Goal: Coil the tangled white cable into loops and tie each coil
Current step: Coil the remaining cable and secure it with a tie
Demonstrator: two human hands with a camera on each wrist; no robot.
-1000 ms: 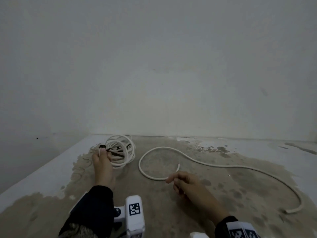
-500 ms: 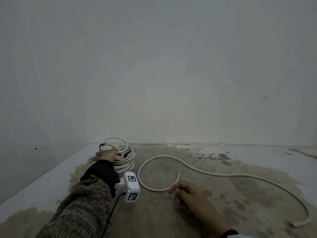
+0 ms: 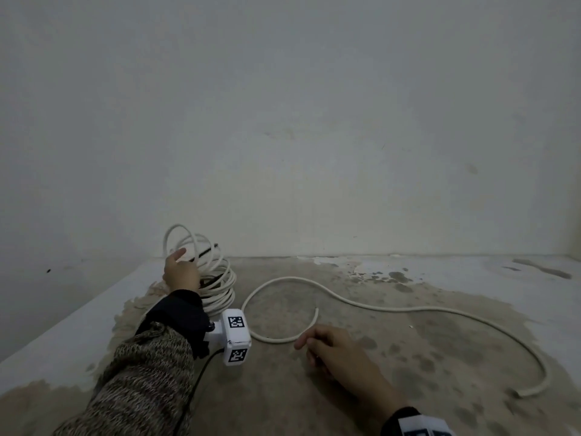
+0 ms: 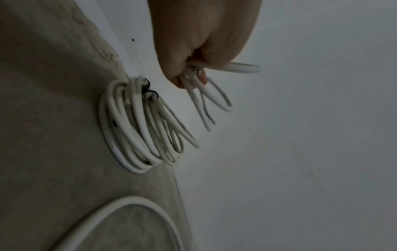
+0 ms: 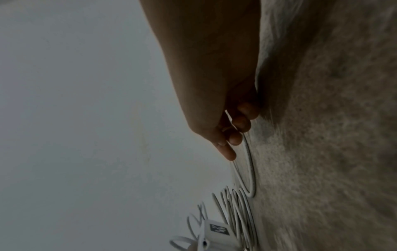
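My left hand (image 3: 180, 272) reaches to the far left and grips a few raised white loops (image 4: 214, 98), lifted off a bundled white coil (image 3: 220, 287) that sits on the floor by the wall. Black ties (image 4: 149, 91) bind that coil (image 4: 133, 129). A loose white cable (image 3: 408, 309) snakes over the floor from a curl near the coil to a free end at the right (image 3: 531, 392). Its other end (image 3: 316, 313) points up just beyond my right hand (image 3: 314, 341). That hand rests on the floor with loosely curled fingers (image 5: 235, 139); I see nothing held in it.
A plain pale wall (image 3: 314, 152) rises right behind the coil. The stained concrete floor (image 3: 393, 357) has a lighter painted strip (image 3: 78, 316) along the left wall and the back. A white tagged wrist camera (image 3: 235, 335) hangs under my left wrist.
My left arm has stretched forward and raised the top loops off the coil. The right hand has stayed on the floor beside the cable end. The head view has tilted up.
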